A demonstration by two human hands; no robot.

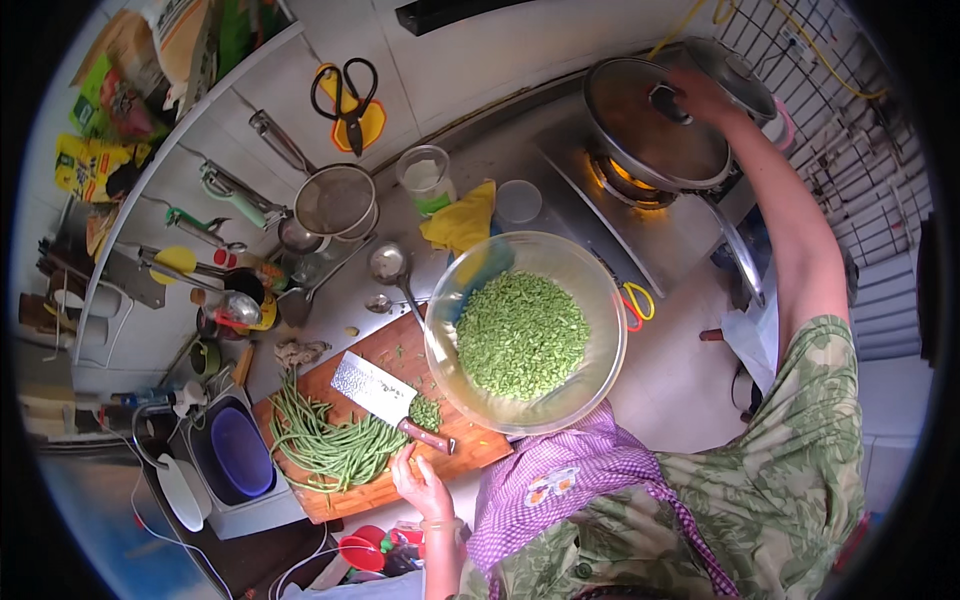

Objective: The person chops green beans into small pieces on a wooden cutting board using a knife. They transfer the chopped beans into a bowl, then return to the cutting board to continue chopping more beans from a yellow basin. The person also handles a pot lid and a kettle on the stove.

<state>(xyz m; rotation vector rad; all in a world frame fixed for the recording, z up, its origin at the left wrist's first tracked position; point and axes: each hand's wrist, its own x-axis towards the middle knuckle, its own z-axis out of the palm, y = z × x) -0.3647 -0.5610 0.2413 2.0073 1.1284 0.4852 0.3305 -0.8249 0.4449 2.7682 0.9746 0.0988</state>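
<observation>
My right hand [697, 94] is stretched out over the stove and grips the dark handle of a glass lid [637, 135]. Under the lid is a long-handled wok [697, 182] above a lit gas burner [634, 187]. My left hand [421, 484] holds nothing; its fingers are apart at the near edge of a wooden cutting board [390, 491]. A cleaver [375, 390] with a wooden handle lies on the board, across whole long beans [337, 450] and some chopped pieces [425, 412]. Beside it, a clear bowl [611, 360] holds finely chopped green beans [523, 334].
Behind the bowl are a yellow cloth [463, 219], a plastic jar [425, 180] and a ladle [390, 264]. Scissors [347, 105] and a strainer [335, 201] hang on the wall. A sink with a purple basin [241, 450] is at left. The wok handle [739, 251] juts past the stove edge.
</observation>
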